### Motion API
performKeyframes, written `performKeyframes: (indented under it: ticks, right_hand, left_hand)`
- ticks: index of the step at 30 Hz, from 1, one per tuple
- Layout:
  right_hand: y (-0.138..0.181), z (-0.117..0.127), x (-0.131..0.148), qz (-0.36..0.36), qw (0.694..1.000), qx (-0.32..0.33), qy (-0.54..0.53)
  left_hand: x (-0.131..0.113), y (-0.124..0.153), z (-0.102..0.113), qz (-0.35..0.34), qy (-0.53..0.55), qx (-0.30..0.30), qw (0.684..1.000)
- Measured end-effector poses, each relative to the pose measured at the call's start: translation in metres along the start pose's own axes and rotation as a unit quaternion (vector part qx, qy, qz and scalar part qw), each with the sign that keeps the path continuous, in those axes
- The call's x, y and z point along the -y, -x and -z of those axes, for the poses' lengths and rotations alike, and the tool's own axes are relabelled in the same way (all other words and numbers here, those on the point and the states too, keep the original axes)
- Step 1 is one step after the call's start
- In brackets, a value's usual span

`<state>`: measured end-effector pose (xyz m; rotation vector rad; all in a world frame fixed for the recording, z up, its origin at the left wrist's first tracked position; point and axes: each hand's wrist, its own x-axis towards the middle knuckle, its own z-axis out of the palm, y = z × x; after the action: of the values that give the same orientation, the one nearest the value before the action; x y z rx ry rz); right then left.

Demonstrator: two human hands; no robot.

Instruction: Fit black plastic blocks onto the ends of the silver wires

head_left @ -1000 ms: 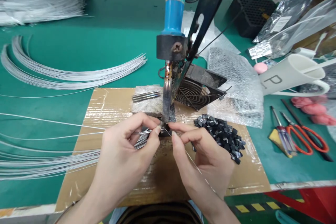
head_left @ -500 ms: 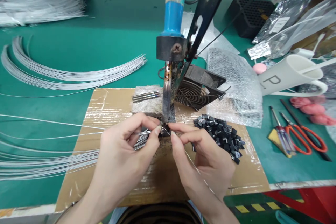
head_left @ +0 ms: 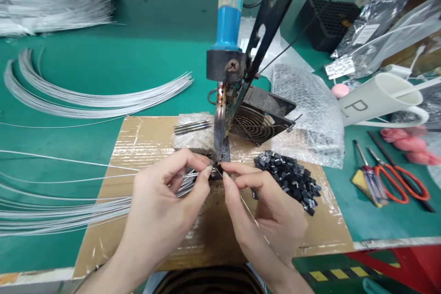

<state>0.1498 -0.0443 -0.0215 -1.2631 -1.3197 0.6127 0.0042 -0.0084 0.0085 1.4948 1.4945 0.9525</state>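
A blue-handled soldering iron [head_left: 228, 27] is clamped tip-down in front of me, its dark tip reaching down between my fingertips. Just left of the tip, my left hand [head_left: 165, 206] pinches the end of a thin grey wire [head_left: 79, 160] that trails off to the left. My right hand [head_left: 268, 211] grips a strand of solder wire [head_left: 251, 210] between thumb and fingers; the strand runs back across the palm. Fingers partly cover the small joint under the tip. A pile of small black connectors [head_left: 289, 179] lies right of my right hand.
Cardboard [head_left: 144, 135] covers the work area. Loose grey wires [head_left: 69, 213] pass behind my left hand, with another bundle [head_left: 113, 103] beyond. A small fan [head_left: 255, 124] stands behind the tip. Bubble wrap [head_left: 306, 110], a white mug [head_left: 375, 98] and orange-handled scissors [head_left: 392, 181] are right.
Both hands stay at the iron's tip, almost unmoved. The view has shifted very slightly.
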Motion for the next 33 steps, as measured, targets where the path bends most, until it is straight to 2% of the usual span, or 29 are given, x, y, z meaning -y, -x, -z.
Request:
performKeyframes:
  ticks: [10,33]
  right_hand:
    - [0.0000,-0.0012,-0.0020,0.011,1.000,-0.003,0.016]
    - [-0.0005,-0.0011,-0.0022,0.029,0.999,-0.009,0.026]
  left_hand:
    - [0.0010,-0.0029,-0.0016,0.004,-0.043,-0.013,0.999]
    - [-0.0023,-0.0006,-0.0017,-0.020,-0.048,-0.016,0.998]
